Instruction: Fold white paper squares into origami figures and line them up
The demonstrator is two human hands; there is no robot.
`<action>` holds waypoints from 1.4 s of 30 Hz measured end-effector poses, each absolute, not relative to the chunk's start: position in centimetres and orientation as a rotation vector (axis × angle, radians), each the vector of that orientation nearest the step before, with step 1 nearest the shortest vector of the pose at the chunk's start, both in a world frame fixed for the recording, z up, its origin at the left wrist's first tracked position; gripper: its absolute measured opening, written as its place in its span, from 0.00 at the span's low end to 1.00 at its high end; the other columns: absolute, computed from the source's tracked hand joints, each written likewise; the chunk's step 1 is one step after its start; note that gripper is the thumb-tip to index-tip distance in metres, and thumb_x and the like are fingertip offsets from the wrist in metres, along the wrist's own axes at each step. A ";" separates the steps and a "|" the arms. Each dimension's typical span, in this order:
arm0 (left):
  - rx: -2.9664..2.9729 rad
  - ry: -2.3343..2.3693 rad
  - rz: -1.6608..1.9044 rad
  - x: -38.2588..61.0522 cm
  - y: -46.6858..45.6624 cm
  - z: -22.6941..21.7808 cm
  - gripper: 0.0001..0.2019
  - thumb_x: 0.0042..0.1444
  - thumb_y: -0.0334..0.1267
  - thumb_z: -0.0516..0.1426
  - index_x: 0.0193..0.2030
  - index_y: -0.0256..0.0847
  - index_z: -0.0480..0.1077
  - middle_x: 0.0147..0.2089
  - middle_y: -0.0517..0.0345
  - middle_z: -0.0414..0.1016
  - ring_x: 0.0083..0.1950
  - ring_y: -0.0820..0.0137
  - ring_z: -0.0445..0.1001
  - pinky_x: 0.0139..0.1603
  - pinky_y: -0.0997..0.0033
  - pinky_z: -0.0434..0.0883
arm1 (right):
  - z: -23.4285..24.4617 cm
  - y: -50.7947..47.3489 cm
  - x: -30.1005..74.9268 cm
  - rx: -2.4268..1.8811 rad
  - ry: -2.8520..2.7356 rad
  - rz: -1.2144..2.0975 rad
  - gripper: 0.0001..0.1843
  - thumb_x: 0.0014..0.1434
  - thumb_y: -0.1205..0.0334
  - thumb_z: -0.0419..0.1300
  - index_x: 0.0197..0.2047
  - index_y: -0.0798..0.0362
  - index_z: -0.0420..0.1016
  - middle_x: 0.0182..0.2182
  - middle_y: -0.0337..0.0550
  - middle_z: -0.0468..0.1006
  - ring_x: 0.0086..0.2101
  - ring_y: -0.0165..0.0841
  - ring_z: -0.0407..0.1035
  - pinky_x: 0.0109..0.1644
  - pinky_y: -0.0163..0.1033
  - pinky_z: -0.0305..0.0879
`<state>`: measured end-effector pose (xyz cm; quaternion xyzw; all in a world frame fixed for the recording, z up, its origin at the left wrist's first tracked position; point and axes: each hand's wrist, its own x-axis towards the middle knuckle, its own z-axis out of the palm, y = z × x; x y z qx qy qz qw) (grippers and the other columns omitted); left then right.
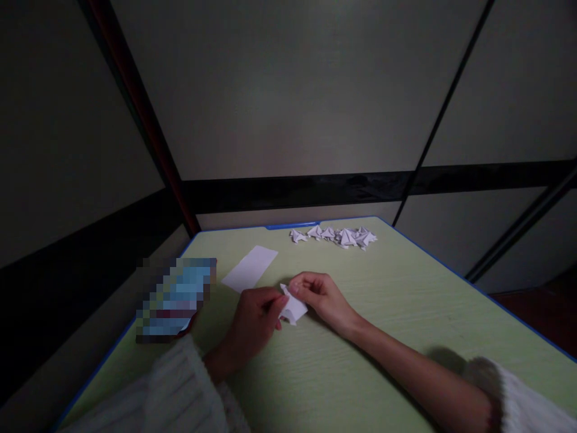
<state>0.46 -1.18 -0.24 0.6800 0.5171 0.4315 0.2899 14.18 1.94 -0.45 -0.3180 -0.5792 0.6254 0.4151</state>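
Between my two hands is a small piece of folded white paper (294, 310), held just above the table. My left hand (258, 319) pinches its left side between thumb and fingers. At its upper edge, my right hand (321, 296) grips it with thumb and bent fingers. Part of the paper is covered by my fingertips. Beyond my left hand a flat white paper sheet (250, 269) lies on the table. Several folded white paper figures (346, 236), with pointed shapes, sit grouped near the far edge.
The pale green table (406, 288) has a blue rim. On its left side lies a flat item (180, 297), blurred out by pixelation, with a reddish edge. Grey panels (288, 90) with a black band stand behind the table.
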 end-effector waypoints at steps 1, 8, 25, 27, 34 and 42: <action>1.798 1.400 1.190 0.4 -1.1 -0.2 0.14 0.46 0.36 0.50 0.13 0.36 0.63 0.12 0.64 0.61 0.16 0.77 0.61 0.18 0.79 0.57 | -0.5 1.9 14.1 -0.791 -1.414 1.587 0.15 0.37 0.59 0.63 0.26 0.58 0.65 0.16 0.32 0.65 0.18 0.21 0.57 0.22 0.28 0.51; 1.434 1.265 1.281 0.6 -0.6 0.2 0.09 0.43 0.38 0.53 0.18 0.36 0.67 0.16 0.61 0.69 0.19 0.75 0.66 0.20 0.79 0.63 | -0.3 1.9 13.9 -0.729 -1.216 1.537 0.18 0.31 0.69 0.66 0.26 0.56 0.63 0.18 0.32 0.68 0.19 0.21 0.60 0.23 0.27 0.53; 1.200 1.267 1.385 0.7 -0.3 0.2 0.03 0.37 0.33 0.58 0.19 0.36 0.69 0.17 0.63 0.70 0.21 0.75 0.67 0.24 0.79 0.65 | -0.7 1.5 13.6 -0.842 -1.267 1.474 0.07 0.40 0.65 0.60 0.23 0.58 0.66 0.12 0.32 0.67 0.15 0.21 0.59 0.20 0.27 0.53; 1.170 1.263 1.403 0.7 -0.2 0.2 0.02 0.37 0.32 0.58 0.20 0.36 0.69 0.17 0.64 0.70 0.20 0.76 0.67 0.23 0.79 0.65 | -0.7 1.4 13.6 -0.848 -1.276 1.472 0.07 0.40 0.64 0.60 0.23 0.58 0.65 0.12 0.31 0.66 0.14 0.21 0.59 0.19 0.27 0.54; 1.263 1.269 1.444 0.2 -0.3 -0.1 0.05 0.41 0.32 0.56 0.18 0.36 0.67 0.15 0.65 0.68 0.19 0.79 0.64 0.21 0.81 0.62 | -0.4 1.3 13.6 -0.840 -1.306 1.487 0.07 0.41 0.64 0.60 0.23 0.58 0.66 0.12 0.32 0.67 0.14 0.21 0.60 0.19 0.26 0.54; 1.175 1.268 1.454 0.8 -0.4 0.5 0.05 0.41 0.34 0.56 0.22 0.34 0.69 0.20 0.62 0.71 0.23 0.75 0.68 0.24 0.78 0.67 | -0.5 1.5 13.7 -0.845 -1.222 1.399 0.12 0.31 0.70 0.65 0.22 0.58 0.68 0.14 0.32 0.68 0.16 0.21 0.61 0.20 0.26 0.57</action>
